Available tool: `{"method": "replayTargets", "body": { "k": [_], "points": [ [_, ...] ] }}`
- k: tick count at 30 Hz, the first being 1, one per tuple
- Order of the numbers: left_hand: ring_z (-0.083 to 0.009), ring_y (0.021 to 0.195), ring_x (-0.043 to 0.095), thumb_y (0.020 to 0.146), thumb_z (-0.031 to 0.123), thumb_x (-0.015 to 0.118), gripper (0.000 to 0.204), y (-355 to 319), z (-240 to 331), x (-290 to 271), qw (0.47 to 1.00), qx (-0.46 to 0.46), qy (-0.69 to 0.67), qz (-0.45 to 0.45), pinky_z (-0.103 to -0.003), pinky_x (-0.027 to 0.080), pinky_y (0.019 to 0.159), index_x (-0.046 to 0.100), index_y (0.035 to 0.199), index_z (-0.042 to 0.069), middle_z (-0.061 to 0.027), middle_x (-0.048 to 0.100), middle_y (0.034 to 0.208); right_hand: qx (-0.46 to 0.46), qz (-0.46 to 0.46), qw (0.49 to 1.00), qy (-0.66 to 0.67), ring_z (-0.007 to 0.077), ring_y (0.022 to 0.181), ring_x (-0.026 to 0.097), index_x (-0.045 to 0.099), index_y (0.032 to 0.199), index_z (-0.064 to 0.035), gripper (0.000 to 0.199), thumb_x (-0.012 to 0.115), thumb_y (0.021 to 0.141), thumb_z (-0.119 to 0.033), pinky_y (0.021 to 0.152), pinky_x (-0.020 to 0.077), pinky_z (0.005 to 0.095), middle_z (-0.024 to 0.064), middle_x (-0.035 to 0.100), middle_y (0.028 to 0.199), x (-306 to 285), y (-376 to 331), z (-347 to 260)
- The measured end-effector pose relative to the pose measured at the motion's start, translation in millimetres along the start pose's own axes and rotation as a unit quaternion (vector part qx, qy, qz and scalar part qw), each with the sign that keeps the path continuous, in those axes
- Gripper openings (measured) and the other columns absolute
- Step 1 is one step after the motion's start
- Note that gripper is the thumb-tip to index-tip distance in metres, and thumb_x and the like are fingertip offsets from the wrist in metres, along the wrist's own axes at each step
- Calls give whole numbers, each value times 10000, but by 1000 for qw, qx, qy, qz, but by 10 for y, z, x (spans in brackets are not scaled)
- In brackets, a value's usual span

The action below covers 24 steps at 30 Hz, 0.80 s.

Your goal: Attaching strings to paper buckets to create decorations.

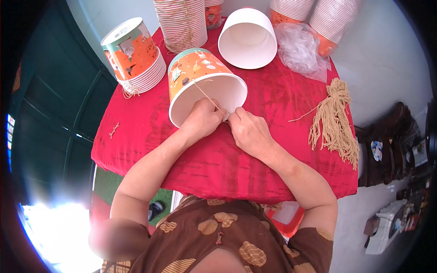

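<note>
An orange and green printed paper bucket (pixel 198 63) lies tilted on its side, its white mouth turned toward me. A thin tan cord (pixel 205 94) runs from a spot near the upper rim, across the mouth, to my fingers at the lower right rim. My left hand (pixel 207 119) reaches in front of the mouth and pinches the cord. Close against it, my right hand (pixel 249 132) is closed in a pinch at the rim, where the cord comes to its fingertips. The cord's end is hidden between the fingers.
A red cloth (pixel 273 159) covers the table. On the right lies a bundle of tan cords (pixel 337 120). Behind stand a plain white bucket (pixel 248 41), a nested orange stack (pixel 136 57), a tall stack (pixel 182 22) and crumpled clear plastic (pixel 300 50). Cord scraps (pixel 114 130) lie left.
</note>
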<state>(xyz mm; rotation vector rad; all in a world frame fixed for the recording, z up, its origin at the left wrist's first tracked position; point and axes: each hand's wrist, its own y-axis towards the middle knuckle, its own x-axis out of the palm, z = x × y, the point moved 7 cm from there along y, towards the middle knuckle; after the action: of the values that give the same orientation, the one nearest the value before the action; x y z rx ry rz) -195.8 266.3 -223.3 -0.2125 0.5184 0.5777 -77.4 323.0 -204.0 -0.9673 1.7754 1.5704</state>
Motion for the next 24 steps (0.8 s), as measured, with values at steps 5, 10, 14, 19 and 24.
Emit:
{"method": "replayTargets", "body": {
  "k": [5,10,14,19,24],
  "points": [
    [-313,701,671,891,164,593,258,-25,49,-22,998,31,46,29,-408,522,681,670,814,-70,-208,666,720,-10,-9,1000,16,291,648,609,536,782,1,42,576,774,10,496,496,406,130,520,741,-32,32,-41],
    [-113,603,566,904,131,604,205,-32,93,-39,998,33,52,5,-282,468,558,642,800,-41,-67,621,662,6,-17,999,38,307,672,610,541,814,2,61,598,812,-20,520,494,424,131,528,771,5,2,28],
    [-108,637,574,890,102,616,152,-62,79,-37,999,27,18,-23,-273,471,577,643,844,-40,-65,629,699,31,7,996,85,323,681,608,550,842,-4,91,630,822,-41,545,495,429,132,536,801,-42,-6,81],
    [-151,726,615,831,31,658,77,-78,43,3,994,104,28,-34,-307,497,638,640,869,-34,-94,668,793,47,44,989,133,344,662,610,546,832,-9,96,622,840,-67,552,507,441,150,545,808,-73,1,107],
    [-290,798,680,812,50,647,92,-113,122,46,988,123,91,-17,-383,521,703,626,863,-24,-174,689,833,46,51,986,150,335,667,607,555,859,-14,85,632,830,-35,556,505,422,141,562,827,-64,-3,122]
  ]
}}
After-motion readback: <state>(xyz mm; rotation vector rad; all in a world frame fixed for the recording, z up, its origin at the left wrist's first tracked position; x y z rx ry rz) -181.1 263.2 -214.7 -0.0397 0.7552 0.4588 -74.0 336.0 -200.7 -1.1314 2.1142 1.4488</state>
